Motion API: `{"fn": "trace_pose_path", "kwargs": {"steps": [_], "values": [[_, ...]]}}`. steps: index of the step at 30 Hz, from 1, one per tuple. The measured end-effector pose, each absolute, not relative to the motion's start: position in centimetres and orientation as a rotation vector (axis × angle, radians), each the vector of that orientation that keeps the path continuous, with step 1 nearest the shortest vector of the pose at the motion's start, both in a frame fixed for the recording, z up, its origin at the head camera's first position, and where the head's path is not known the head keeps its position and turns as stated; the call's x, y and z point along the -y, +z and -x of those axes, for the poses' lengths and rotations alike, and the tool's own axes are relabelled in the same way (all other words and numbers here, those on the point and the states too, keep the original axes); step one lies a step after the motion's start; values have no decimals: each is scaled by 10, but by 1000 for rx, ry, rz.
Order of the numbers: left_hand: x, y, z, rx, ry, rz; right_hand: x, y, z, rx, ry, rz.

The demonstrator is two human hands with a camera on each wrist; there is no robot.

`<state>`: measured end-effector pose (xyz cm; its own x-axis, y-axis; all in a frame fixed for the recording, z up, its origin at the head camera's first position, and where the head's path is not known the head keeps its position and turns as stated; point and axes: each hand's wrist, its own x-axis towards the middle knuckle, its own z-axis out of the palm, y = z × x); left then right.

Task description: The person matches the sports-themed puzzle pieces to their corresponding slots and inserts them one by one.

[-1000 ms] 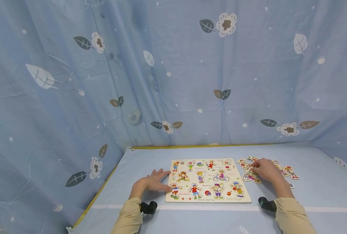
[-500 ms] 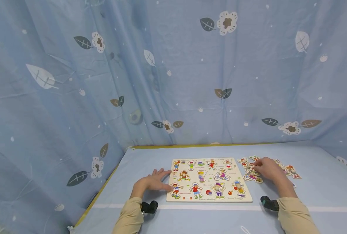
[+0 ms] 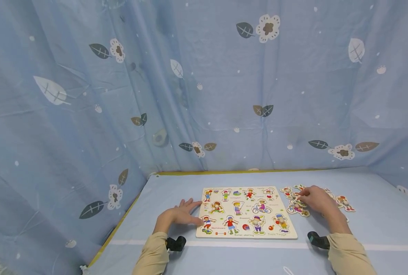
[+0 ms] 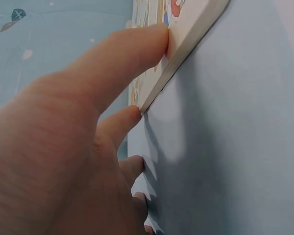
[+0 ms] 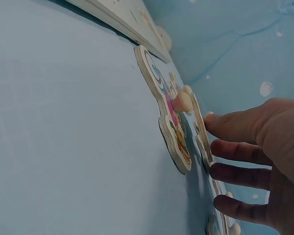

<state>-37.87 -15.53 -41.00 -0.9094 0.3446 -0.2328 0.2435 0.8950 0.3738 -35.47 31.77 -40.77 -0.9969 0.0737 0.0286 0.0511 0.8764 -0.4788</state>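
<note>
My left hand point(image 3: 181, 214) rests at the left edge of a wooden puzzle board point(image 3: 231, 220), fingers spread. In the left wrist view its thumb point(image 4: 147, 44) presses on the board's rim, and the index fingertip touches the corner. My right hand point(image 3: 315, 200) is over a cluster of knobbed puzzle pieces to the right of the board. Thumb and index finger come together at the knob of one piece point(image 3: 295, 195); the index finger is hidden in the right wrist view. Just nearer lies a cyclist piece point(image 5: 161, 105) with its round wooden knob point(image 5: 182, 102) upward.
More loose pieces lie around the right hand, including a red-haired figure point(image 3: 345, 203) at the far right. Several knobbed figures sit in the board, such as the baseball player point(image 3: 257, 224). A blue patterned curtain point(image 3: 224, 84) hangs behind the light blue cloth point(image 3: 224, 258).
The head view shifts very slightly. Both hands stay almost where they were, the left on the board's edge and the right at the loose pieces.
</note>
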Motion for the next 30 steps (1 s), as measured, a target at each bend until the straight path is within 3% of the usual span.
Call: {"fn": "trace_pose_path", "kwargs": {"steps": [30], "values": [[157,-412,381,-2761,483,-459,-311,-394,353,2959,816,95]]}}
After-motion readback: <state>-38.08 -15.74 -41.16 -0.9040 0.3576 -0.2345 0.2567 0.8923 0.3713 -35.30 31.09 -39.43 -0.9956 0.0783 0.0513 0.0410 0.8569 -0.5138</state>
